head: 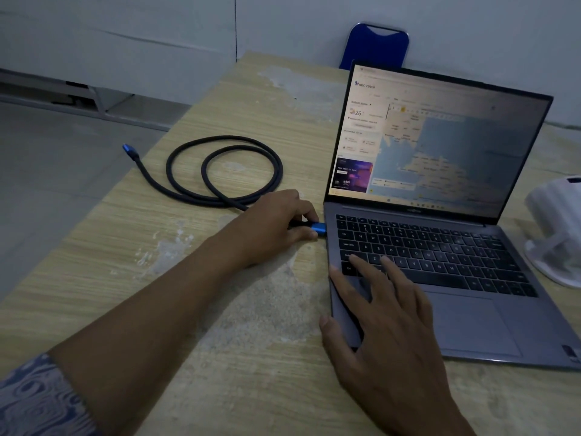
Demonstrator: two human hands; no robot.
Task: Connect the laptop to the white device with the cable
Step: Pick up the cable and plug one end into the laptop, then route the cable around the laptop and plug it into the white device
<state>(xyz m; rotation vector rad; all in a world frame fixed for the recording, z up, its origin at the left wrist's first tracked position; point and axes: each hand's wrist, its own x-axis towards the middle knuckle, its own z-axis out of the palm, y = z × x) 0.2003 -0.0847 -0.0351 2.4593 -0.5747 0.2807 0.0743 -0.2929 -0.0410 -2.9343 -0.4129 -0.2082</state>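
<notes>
An open grey laptop (465, 322) with a lit screen sits on the right half of the wooden table (220, 341). A black braided cable (226, 168) lies coiled to its left. One blue plug (318, 229) is pinched in my left hand (276, 221) and touches the laptop's left edge. The cable's other blue plug (129, 151) hangs past the table's left edge. My right hand (377, 313) lies flat on the laptop's front left corner and lower keys, fingers spread. The white device (556, 234) stands at the right edge of the frame, partly cut off.
A blue chair back (375, 47) stands behind the laptop against the pale wall. The table top is worn with pale patches. Grey floor lies to the left of the table.
</notes>
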